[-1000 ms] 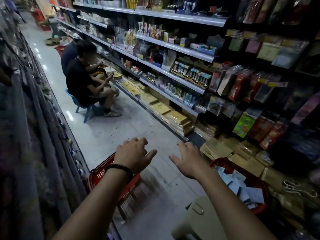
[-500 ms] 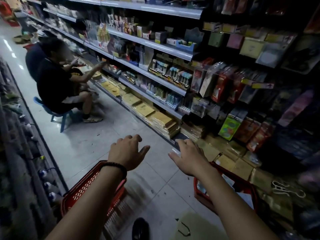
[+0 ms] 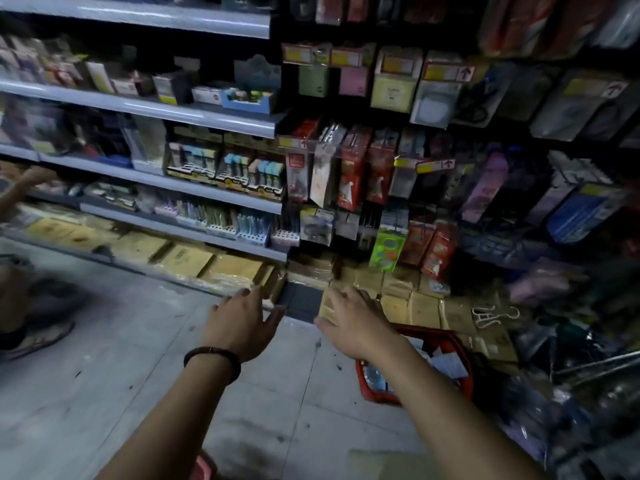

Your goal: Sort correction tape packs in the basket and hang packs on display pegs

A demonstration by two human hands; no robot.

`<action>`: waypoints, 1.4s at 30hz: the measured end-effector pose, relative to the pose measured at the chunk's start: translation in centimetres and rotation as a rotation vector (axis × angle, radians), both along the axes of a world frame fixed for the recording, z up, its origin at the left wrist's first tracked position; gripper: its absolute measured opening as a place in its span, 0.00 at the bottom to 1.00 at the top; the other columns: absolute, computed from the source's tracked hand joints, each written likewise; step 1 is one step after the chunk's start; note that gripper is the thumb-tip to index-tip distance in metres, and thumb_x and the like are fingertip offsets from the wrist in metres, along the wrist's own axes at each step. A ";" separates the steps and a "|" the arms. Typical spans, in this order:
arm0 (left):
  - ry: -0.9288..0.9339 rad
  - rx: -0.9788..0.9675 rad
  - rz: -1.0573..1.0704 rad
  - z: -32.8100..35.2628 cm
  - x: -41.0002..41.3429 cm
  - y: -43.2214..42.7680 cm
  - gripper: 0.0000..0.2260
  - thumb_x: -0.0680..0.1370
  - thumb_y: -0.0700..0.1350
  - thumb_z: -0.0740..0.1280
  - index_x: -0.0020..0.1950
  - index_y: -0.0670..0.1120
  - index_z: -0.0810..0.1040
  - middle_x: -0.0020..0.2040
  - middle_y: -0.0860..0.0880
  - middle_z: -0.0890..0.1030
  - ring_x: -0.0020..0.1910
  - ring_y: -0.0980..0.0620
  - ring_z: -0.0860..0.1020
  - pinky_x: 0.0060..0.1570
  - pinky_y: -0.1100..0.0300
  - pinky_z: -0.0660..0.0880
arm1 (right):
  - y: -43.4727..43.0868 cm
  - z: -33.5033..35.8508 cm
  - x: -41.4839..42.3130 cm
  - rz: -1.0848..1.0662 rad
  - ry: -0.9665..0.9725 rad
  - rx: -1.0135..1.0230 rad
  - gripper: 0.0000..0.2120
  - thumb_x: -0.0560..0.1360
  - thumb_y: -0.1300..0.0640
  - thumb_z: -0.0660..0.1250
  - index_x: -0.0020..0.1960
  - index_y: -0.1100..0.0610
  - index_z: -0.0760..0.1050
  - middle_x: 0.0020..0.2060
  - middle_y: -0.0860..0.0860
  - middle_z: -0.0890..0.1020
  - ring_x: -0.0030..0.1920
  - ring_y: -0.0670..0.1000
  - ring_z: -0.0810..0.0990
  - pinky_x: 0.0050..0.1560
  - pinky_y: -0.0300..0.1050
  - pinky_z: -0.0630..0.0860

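A wall of pegs (image 3: 408,161) hung with packets fills the right half of the view, and grey shelves (image 3: 173,114) of stationery run off to the left, above the pale tiled floor (image 3: 104,375). The red basket (image 3: 379,396) stands on that floor at the foot of the peg wall, beside stacked brown envelopes (image 3: 398,306). It lies below and to the right of the right hand (image 3: 349,323), partly hidden under that forearm, so which way its long side runs cannot be told. White and pale blue correction tape packs (image 3: 448,363) lie loose inside it, none yet lifted out.

The right hand is plainly the nearer one: it hangs just past the basket's far rim, and I judge that it has to draw back and down to reach the packs, while the pegs stand up and to its right. The left hand (image 3: 244,315), with a dark bracelet (image 3: 213,358) at the wrist, hovers over the floor, well apart from the basket.

Both hands are empty, palms down, touching nothing, and the right hand's fingers (image 3: 337,296) are spread and loosely straight
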State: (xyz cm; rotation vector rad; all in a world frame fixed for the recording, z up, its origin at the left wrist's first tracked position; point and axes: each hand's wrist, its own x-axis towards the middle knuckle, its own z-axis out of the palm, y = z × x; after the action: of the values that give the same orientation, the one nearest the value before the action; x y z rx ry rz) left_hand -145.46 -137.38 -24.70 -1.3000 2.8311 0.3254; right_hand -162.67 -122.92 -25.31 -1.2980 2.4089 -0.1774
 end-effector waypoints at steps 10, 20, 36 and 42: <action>0.055 0.102 -0.162 -1.1 -4.6 -6.9 0.21 0.82 0.65 0.61 0.65 0.53 0.75 0.62 0.45 0.82 0.60 0.36 0.81 0.59 0.43 0.78 | -4.3 -0.2 -1.4 -0.178 -0.029 0.023 0.30 0.84 0.37 0.60 0.80 0.50 0.61 0.79 0.53 0.62 0.77 0.61 0.63 0.72 0.61 0.67; -0.028 0.061 -0.294 -2.3 -14.1 -8.8 0.19 0.82 0.66 0.60 0.62 0.54 0.75 0.62 0.46 0.82 0.60 0.38 0.80 0.59 0.43 0.78 | -6.4 -2.3 -9.1 -0.248 -0.054 -0.013 0.27 0.83 0.38 0.61 0.77 0.51 0.65 0.72 0.56 0.69 0.70 0.61 0.71 0.68 0.57 0.71; -0.055 0.082 -0.351 -3.7 -26.9 -13.6 0.24 0.82 0.67 0.61 0.71 0.54 0.75 0.68 0.46 0.81 0.65 0.37 0.79 0.60 0.44 0.76 | -11.1 -3.5 -21.2 -0.258 -0.030 0.020 0.29 0.84 0.39 0.59 0.79 0.53 0.62 0.75 0.58 0.66 0.75 0.62 0.65 0.74 0.59 0.65; -0.054 0.117 -0.420 -5.1 -29.3 -14.0 0.25 0.82 0.68 0.60 0.71 0.54 0.75 0.70 0.47 0.80 0.66 0.38 0.79 0.61 0.43 0.77 | -10.9 -4.1 -23.8 -0.306 -0.012 0.043 0.27 0.83 0.39 0.62 0.75 0.53 0.65 0.75 0.59 0.67 0.75 0.63 0.66 0.74 0.61 0.66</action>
State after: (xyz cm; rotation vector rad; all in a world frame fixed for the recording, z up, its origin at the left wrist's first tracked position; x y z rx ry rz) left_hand -174.76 -151.36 -29.82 -0.6578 2.8880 0.4256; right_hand -186.45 -133.78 -29.38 -0.9012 2.5743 -0.2154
